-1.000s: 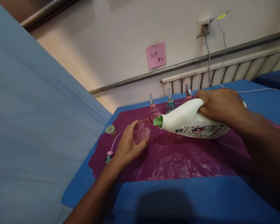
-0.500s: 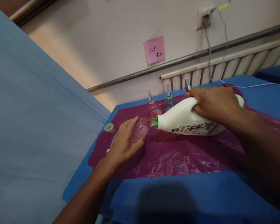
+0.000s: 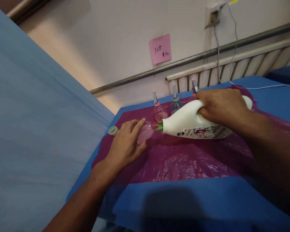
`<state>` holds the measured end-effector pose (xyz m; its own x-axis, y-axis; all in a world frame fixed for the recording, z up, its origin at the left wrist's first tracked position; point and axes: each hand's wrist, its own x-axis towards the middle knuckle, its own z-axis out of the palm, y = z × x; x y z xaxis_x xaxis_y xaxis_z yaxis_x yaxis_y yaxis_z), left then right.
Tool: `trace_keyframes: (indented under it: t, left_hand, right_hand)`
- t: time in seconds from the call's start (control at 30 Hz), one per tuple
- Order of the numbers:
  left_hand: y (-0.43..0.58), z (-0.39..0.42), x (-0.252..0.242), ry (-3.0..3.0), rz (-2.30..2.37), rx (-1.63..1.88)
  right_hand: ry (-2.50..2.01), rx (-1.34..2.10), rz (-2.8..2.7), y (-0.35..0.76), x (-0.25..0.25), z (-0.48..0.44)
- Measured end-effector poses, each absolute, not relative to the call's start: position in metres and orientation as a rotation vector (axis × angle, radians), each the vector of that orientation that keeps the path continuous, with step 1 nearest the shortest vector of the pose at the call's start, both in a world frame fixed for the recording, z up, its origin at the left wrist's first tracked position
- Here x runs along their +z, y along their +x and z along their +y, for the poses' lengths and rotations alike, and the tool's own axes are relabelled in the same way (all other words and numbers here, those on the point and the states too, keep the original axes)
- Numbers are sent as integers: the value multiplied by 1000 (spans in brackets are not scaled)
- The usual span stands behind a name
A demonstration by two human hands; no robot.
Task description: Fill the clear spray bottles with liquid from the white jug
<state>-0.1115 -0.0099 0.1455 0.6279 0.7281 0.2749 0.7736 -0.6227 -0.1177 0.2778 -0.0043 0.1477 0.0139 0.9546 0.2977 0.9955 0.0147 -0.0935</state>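
My left hand [image 3: 125,141] is closed round a clear pink bottle [image 3: 145,131], which lies tilted with its neck to the right. My right hand [image 3: 223,103] grips the handle of a large white jug [image 3: 183,122], held nearly on its side. The jug's green spout [image 3: 159,126] meets the mouth of the pink bottle. Whether liquid is flowing cannot be made out. Behind them stand a pink spray bottle [image 3: 160,112], a teal spray bottle [image 3: 176,104] and another sprayer [image 3: 194,86], partly hidden by the jug and my right hand.
A pale green cap [image 3: 112,130] lies left of my left hand. Purple plastic sheeting [image 3: 183,161] covers part of the blue table [image 3: 183,196]. A blue curtain [image 3: 33,112] hangs at left. A white cable [image 3: 263,88] runs from the wall outlet [image 3: 212,17] across the table's back.
My left hand has shifted slightly left and up round the pink bottle, its fingers now bent differently. The jug and my right hand have hardly moved.
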Motion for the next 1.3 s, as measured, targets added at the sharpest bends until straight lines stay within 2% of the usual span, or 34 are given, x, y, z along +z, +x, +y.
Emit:
trace_keyframes:
  t: [1.3]
  left_hand:
    - [-92,-15,169,-2488,-1207,120]
  right_hand:
    - [-1967,-216,-2070,274,148,-6]
